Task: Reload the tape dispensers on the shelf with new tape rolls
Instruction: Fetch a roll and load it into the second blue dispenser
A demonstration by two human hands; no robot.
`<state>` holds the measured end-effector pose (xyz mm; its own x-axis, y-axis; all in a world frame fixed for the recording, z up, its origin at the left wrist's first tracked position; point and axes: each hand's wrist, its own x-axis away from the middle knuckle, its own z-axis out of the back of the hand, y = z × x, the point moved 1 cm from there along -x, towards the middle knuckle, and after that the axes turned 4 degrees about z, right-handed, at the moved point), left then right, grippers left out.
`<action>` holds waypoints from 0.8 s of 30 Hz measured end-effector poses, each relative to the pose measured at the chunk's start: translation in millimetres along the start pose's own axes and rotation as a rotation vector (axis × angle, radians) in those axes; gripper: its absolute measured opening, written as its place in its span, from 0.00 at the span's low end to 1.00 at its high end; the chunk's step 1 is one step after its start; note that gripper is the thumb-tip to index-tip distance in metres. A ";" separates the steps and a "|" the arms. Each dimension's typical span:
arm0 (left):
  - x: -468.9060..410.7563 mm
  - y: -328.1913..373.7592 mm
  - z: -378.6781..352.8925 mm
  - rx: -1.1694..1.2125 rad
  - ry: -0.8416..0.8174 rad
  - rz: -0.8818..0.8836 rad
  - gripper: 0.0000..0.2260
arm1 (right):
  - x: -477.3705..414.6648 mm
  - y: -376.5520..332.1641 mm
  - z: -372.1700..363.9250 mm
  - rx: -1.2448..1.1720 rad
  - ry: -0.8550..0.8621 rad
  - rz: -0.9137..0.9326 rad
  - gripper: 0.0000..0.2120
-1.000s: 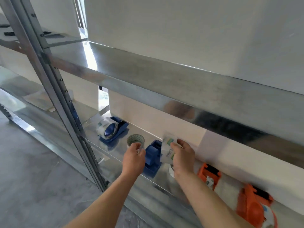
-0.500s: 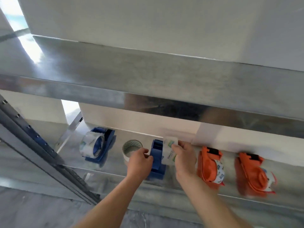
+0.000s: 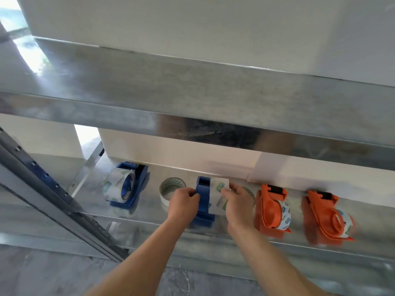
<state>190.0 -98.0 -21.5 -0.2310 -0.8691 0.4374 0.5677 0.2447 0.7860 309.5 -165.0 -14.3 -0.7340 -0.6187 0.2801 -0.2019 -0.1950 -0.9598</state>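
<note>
While the left hand (image 3: 184,202) grips the left side of the middle blue tape dispenser (image 3: 202,188) with its fingers (image 3: 193,195) curled onto it, the right hand (image 3: 240,208) holds a clear tape roll (image 3: 218,195) upright against the dispenser's right side. The right hand's fingers are clamped over the roll's top edge and its thumb is on the near face. The dispenser stands on the lower metal shelf (image 3: 154,208), low in the centre of the frame. The roll's wrap carries green patches and dark lettering, too blurred to read with certainty. Just left of the left hand a white tape roll (image 3: 163,197) lies flat. Further left sits a loaded blue dispenser (image 3: 140,178), and at lower right stand two orange dispensers (image 3: 269,206) (image 3: 320,212), both holding rolls.
</note>
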 end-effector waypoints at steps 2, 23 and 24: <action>-1.8 5.2 0.8 0.063 -0.002 0.011 0.09 | 1.2 -1.1 -0.2 -0.009 -0.013 -0.011 0.10; -2.1 18.4 -0.8 0.329 -0.084 0.098 0.11 | -0.7 2.0 -16.1 0.012 -0.031 -0.004 0.10; -1.9 16.4 -2.3 0.334 -0.091 0.096 0.11 | 0.4 2.0 -16.4 0.015 -0.030 -0.005 0.10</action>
<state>201.5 -93.3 -10.5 -0.2669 -0.7970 0.5418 0.3039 0.4639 0.8321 298.2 -153.2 -16.4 -0.7129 -0.6406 0.2854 -0.1958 -0.2089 -0.9581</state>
